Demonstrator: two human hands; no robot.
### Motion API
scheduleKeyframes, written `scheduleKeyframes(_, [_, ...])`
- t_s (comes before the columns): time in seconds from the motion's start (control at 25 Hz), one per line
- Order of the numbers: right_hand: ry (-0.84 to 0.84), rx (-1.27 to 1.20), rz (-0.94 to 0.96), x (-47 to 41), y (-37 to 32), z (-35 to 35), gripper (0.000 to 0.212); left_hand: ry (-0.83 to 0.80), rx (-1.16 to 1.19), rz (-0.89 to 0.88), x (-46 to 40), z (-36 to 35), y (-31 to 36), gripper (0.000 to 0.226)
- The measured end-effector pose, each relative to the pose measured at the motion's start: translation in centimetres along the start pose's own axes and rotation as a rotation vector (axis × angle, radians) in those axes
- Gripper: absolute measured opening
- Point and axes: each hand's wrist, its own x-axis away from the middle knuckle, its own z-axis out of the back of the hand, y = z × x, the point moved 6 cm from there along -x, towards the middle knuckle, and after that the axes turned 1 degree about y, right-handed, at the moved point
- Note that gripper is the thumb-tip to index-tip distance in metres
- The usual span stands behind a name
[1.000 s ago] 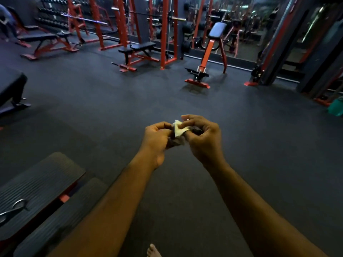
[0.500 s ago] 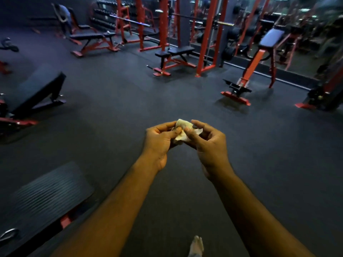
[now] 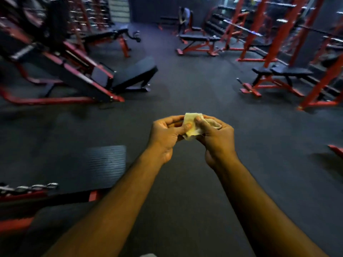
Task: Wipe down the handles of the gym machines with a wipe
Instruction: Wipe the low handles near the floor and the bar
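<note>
A small pale yellowish wipe (image 3: 191, 123) is held out in front of me over the dark rubber floor. My left hand (image 3: 167, 135) pinches its left side with thumb and fingers. My right hand (image 3: 216, 136) pinches its right side, and part of the wipe bunches inside that palm. Both forearms reach forward from the bottom of the view. No machine handle is near my hands.
A red and black leg press machine (image 3: 74, 71) stands at the left, with a ribbed black footplate (image 3: 105, 164) low left. Flat benches (image 3: 284, 73) and red racks (image 3: 278, 30) line the right. A person (image 3: 184, 17) is far back. Open floor runs ahead between them.
My view has swung left, so the benches and racks slid to the right and the leg press came into sight. Both hands kept hold of the wipe, which shows more spread out.
</note>
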Motion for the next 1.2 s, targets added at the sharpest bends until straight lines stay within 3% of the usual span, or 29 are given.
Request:
scheduleKeyframes(0.2, [-0.206,0.034,-0.041,-10.2,2.0,-5.9,0.027,0.219,0.007,-0.087,-9.5,3.1,0.7,0.019])
scheduleKeyframes(0.32, [-0.267,0.018,-0.065,-17.8,4.0,-10.6,0.018,0.311,0.06,-0.13,-17.7,5.9,1.1,0.013])
scheduleKeyframes(0.76, [-0.389,0.03,-0.097,-44.8,7.2,-27.0,0.013,0.469,0.082,-0.184,-45.8,12.3,6.6,0.008])
scheduleKeyframes(1.0, [-0.516,-0.026,-0.167,-60.7,11.9,-36.0,0.021,0.591,0.095,-0.212,-62.2,16.8,7.5,0.009])
scheduleKeyframes(1.2, [-0.628,0.021,-0.186,-72.8,13.9,-43.0,0.014,0.705,0.138,-0.21,-74.3,19.2,8.4,0.015])
